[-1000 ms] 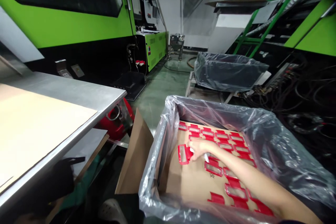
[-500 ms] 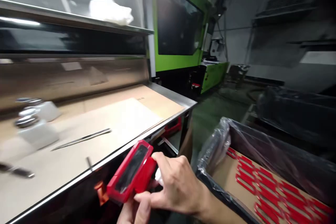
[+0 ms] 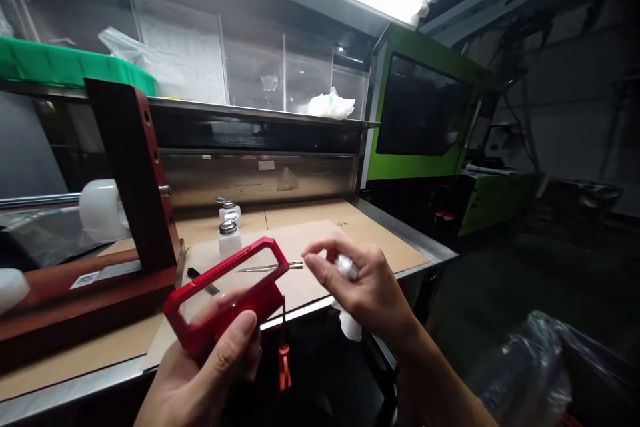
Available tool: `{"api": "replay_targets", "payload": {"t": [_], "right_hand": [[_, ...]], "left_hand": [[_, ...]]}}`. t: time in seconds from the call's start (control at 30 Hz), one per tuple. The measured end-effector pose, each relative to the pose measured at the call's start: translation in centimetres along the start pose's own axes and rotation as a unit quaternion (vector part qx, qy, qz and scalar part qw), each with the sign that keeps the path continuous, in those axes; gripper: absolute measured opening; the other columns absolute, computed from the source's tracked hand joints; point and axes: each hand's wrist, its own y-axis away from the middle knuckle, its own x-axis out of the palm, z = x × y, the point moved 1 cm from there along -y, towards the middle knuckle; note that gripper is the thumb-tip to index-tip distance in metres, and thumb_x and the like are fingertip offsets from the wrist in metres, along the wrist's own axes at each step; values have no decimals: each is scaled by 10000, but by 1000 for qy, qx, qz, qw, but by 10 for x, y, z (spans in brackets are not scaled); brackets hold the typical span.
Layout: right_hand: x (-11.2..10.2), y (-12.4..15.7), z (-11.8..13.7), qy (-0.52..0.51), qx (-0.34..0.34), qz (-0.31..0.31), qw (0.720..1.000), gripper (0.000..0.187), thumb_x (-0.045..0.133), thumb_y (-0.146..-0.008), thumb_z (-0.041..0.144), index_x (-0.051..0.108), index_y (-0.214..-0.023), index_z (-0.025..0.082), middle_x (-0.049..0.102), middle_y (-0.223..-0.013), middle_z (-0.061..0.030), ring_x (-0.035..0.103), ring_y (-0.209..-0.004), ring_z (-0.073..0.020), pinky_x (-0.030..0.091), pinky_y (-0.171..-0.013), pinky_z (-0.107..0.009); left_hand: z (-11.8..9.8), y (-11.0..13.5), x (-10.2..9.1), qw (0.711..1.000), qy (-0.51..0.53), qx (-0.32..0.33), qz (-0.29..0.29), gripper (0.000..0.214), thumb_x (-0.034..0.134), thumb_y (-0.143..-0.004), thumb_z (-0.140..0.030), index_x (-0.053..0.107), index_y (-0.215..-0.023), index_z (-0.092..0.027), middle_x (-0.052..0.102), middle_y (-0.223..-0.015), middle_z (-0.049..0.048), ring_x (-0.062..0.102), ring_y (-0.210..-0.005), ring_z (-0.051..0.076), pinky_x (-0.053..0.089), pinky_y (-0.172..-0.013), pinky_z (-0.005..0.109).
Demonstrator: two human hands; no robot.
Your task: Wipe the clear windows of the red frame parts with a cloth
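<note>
My left hand grips a red plastic frame by its lower side, with the thumb across its front. The frame is tilted, and the table shows through its long opening. Just to the right, my right hand is curled around a crumpled white cloth, part of which hangs below the palm. Its thumb and forefinger are bent towards each other, apart from the frame. Behind the frame, metal tweezers lie on the paper-covered table.
White pump bottles stand at the back of the table. A dark red tape stand fills the left side. An orange object hangs under the table edge. A plastic-lined bin is at lower right, a green machine behind.
The view has swung left and up, away from the bin of red parts. My right hand has come off the red frame, which is now in my left hand alone.
</note>
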Motion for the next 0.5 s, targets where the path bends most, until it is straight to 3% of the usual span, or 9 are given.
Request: {"api": "replay_targets", "payload": {"t": [0.07,0.23,0.5], "right_hand": [[0,-14,5,-26,-12,-26,999,159,595,-831,313,653,-837,166,502,-571,47,401,-445,-51,302,-407,-177],[4,-36,15,-49,-25,-27,998,192,655,-780,355,660,-810,166,486,-574,44,430,-498,-69,339,-433,-178],[7,-44,22,-84,-15,4,996,223,672,-759,369,629,-776,151,503,-541,55,415,-452,-53,311,-402,-166]], "left_hand": [[-5,-5,-6,1000,-6,-8,1,527,801,-549,-455,649,-1010,-249,631,-600,-29,523,-507,104,459,-464,169],[-11,-21,-19,997,-36,31,53,408,794,-574,-399,705,-913,-192,606,-526,-5,509,-459,138,454,-405,223],[-19,-24,-18,993,-82,84,29,412,808,-540,-392,712,-893,-201,599,-516,-10,579,-518,178,499,-460,247]]}}
